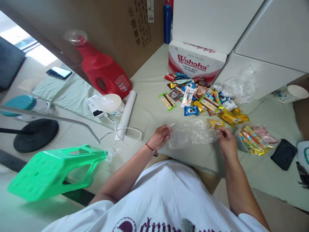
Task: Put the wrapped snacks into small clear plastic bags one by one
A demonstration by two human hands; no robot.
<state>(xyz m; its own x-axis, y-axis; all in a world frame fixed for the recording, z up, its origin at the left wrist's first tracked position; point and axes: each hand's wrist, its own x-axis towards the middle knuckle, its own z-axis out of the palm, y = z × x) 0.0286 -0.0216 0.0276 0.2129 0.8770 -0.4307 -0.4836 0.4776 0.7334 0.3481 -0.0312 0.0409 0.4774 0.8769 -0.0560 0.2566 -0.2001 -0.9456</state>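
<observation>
A clear plastic bag (190,133) is stretched sideways between my two hands, above the near edge of the cloth-covered surface. My left hand (161,138) pinches its left end. At the other end, my right hand (226,140) grips the bag with closed fingers. Just beyond the bag lies a pile of wrapped snacks (188,96), with a small yellow packet (215,122) partly behind the film near my right hand. To the right of that hand, a clear container (238,132) holds several yellow snack sticks (256,141) and a pinkish packet (265,133).
Behind the snacks stands a Wahaba-printed carton (195,61), with crumpled clear plastic (241,85) to its right. A red jug (103,71), a paper cup (113,103) and a white roll (126,114) stand left. A green stool (55,170) lies on the floor. A black pad (284,154) lies right.
</observation>
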